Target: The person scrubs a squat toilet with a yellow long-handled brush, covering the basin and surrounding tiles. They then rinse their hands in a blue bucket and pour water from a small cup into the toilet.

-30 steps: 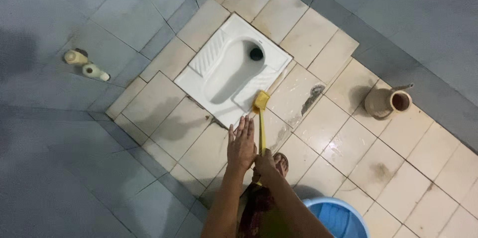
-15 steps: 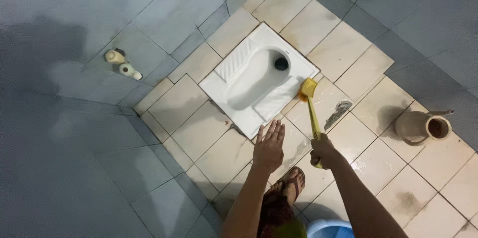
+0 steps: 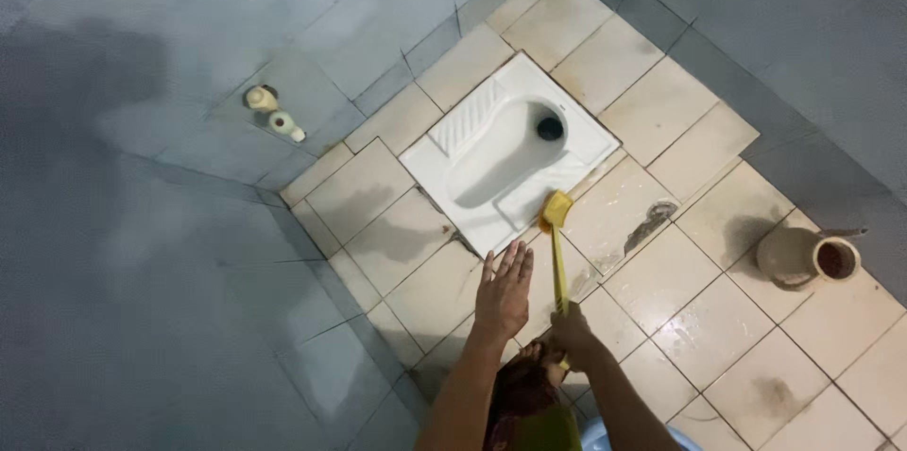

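Note:
My right hand (image 3: pixel 571 336) grips the lower end of a long yellow brush (image 3: pixel 556 241). The brush head rests at the near right edge of a white squat toilet pan (image 3: pixel 491 168) set into the beige tiled floor (image 3: pixel 718 319). My left hand (image 3: pixel 504 292) hovers flat with fingers spread above the tiles just left of the brush handle, holding nothing. A dark drain hole (image 3: pixel 550 128) sits at the far end of the pan. My sandalled foot is partly hidden below my hands.
A brown clay-coloured jug (image 3: pixel 808 257) stands on the tiles at right near the grey wall. Two pale wall fittings (image 3: pixel 274 111) stick out of the grey tiled wall at left. A blue bucket rim (image 3: pixel 595 437) peeks in at the bottom edge.
The brush head has slid from the pan's right side back toward its near edge. My right hand pulled in closer to my body. The view shifted slightly to the left.

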